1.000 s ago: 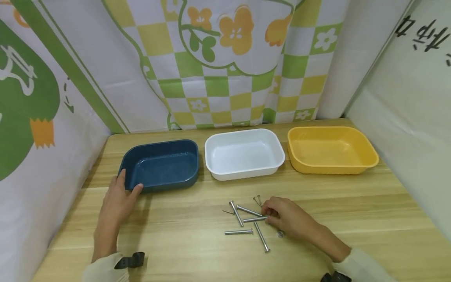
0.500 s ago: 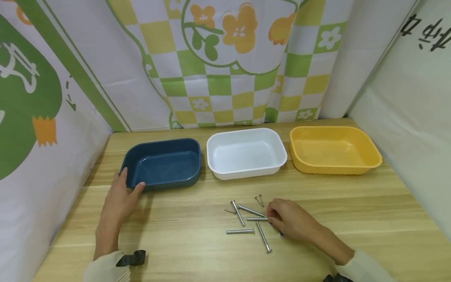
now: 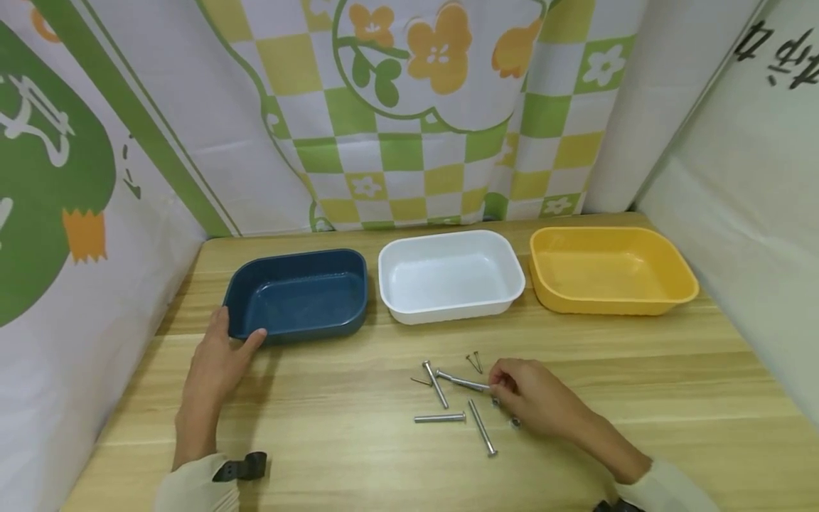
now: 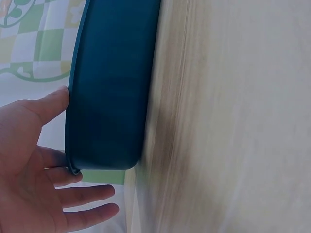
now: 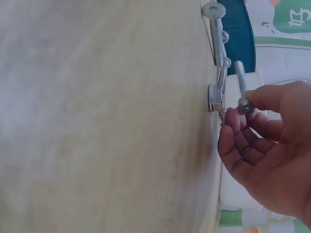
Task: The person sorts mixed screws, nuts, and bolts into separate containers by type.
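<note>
My right hand (image 3: 534, 398) pinches a metal bolt (image 5: 241, 80) by its head end between thumb and fingertips; in the right wrist view its shaft stands away from the table. From above, that bolt overlaps another bolt (image 3: 444, 375) on the table. Three more bolts lie around it: one upper left (image 3: 435, 384), one level bolt (image 3: 439, 418) and one slanting bolt (image 3: 483, 428). Below the hand are two nuts, a near nut (image 3: 515, 423) and a smaller-looking nut (image 3: 495, 402). My left hand (image 3: 217, 363) rests at the blue bin (image 4: 112, 87), thumb on the rim, fingers spread.
A white bin (image 3: 451, 313) and a yellow bin (image 3: 614, 306) stand in a row right of the blue one. Two small screws (image 3: 474, 363) lie beyond the bolts, another small screw (image 3: 420, 381) to their left. Fabric walls (image 3: 409, 156) enclose the wooden table.
My right hand has picked the bolt up and shifted it slightly away from me; a nut under it now shows. The left hand stays at the blue bin. The head view drifts slightly.
</note>
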Available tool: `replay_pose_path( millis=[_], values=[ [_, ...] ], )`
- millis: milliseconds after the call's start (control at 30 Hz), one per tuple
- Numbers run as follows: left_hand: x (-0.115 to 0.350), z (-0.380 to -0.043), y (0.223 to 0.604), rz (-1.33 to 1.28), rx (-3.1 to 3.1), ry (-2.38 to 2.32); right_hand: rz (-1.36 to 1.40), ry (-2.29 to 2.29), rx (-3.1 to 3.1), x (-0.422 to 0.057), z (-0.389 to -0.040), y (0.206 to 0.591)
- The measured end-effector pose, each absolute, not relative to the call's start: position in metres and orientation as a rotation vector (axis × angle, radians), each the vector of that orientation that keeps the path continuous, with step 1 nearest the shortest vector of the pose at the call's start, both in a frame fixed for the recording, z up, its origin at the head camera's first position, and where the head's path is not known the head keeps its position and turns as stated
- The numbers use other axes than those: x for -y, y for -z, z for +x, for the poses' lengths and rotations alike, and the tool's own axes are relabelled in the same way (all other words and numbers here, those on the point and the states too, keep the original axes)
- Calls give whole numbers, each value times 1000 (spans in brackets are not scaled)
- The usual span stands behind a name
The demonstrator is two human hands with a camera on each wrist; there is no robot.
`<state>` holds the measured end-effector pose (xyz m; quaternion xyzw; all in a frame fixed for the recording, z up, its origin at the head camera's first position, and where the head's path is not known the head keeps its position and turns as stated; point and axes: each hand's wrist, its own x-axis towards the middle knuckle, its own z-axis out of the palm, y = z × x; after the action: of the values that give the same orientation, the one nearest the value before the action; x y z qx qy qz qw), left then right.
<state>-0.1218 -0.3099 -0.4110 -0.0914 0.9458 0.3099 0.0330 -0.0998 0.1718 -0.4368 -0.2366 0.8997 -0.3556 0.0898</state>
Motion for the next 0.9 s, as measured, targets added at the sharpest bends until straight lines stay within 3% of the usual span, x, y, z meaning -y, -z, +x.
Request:
replay_pose_path(
  millis=[900],
  values=[
    [311,-129,404,-466,-2837,-917,-833,1259,-2652,-134,-134,417]
  ],
)
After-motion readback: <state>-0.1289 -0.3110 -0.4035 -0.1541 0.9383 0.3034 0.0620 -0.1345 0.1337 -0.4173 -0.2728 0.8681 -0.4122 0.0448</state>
